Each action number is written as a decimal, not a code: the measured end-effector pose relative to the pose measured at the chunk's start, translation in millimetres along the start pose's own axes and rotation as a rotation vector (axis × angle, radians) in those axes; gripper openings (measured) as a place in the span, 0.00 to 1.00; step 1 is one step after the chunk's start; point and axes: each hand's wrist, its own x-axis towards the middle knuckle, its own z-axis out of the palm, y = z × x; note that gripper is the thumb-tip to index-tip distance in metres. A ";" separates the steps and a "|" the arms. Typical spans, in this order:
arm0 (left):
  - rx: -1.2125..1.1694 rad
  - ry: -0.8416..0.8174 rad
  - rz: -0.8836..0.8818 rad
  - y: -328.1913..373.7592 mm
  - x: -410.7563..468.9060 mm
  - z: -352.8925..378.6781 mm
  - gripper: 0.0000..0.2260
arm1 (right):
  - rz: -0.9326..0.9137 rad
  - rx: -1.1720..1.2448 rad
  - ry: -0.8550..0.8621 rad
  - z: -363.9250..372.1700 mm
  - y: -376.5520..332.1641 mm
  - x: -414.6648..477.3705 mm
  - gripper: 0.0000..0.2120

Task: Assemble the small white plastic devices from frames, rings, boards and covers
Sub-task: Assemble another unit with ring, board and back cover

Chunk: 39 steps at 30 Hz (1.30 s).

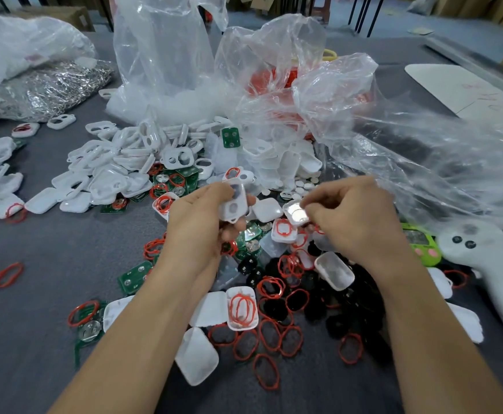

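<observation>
Head view: your left hand (198, 225) hangs over the middle of the grey worktop (50, 249). Its grip is curled round a white frame (233, 204) with two round openings, fingers and thumb clamping the long edges, and the frame stands roughly upright. Just beside it, your right hand (354, 222) has its grip pressed together at the fingertips, pinching a small white part (296, 213) that carries a shiny round disc. The two pieces are close together but apart.

Below your wrists, toward the near edge, a scatter of red rings (266, 375), green boards (133, 276), white covers (196, 355) and black pieces (342, 321) lies mixed together. A lone ring (8, 274) sits well apart, toward the left edge. A heap of loose frames (109, 162) spreads left of centre. Beyond it, clear plastic bags (166, 55) stand crumpled along the far side. A bag of silver metal clips (50, 88) rests near the far left corner. Toward the right edge you have a green gadget (420, 246), and next to it a white soft-looking object (489, 264) with two dark dots.
</observation>
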 end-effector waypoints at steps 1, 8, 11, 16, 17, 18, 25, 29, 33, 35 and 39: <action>-0.057 -0.009 -0.036 0.6 0.6 0.3 0.16 | -0.006 -0.055 -0.054 1.0 -1.0 -1.7 0.07; -0.280 -0.144 -0.214 7.6 4.9 -9.7 0.09 | 0.012 -0.173 0.063 0.0 1.9 -0.1 0.10; -0.224 -0.105 -0.193 6.7 6.1 -9.0 0.11 | 0.016 -0.118 0.150 -3.3 1.5 0.0 0.11; -0.093 -0.018 -0.059 6.3 9.0 -10.2 0.09 | -0.152 -0.043 -0.003 28.3 -18.9 -14.7 0.06; -0.087 -0.014 -0.046 7.3 9.5 -11.0 0.07 | -0.195 -0.059 -0.023 37.1 -21.5 -17.3 0.05; -0.087 -0.012 -0.043 8.2 9.8 -12.2 0.07 | -0.231 -0.091 -0.036 45.8 -23.4 -19.5 0.05; -0.247 -0.103 -0.185 13.8 10.2 -15.7 0.05 | -0.272 -0.492 -0.088 72.5 -23.9 -14.7 0.14; -0.282 -0.143 -0.217 15.3 8.1 -15.2 0.06 | -0.213 -0.296 -0.090 67.0 -23.3 -11.4 0.05; -0.185 -0.155 -0.178 10.8 8.1 -11.8 0.06 | 0.033 0.237 0.012 49.7 -17.1 -6.2 0.07; -0.105 -0.151 -0.142 7.4 8.8 -11.0 0.07 | 0.133 0.502 0.059 38.9 -17.2 -3.0 0.08; -0.059 -0.134 -0.151 3.2 9.8 -9.4 0.08 | 0.212 0.899 -0.019 26.6 -20.2 -3.0 0.08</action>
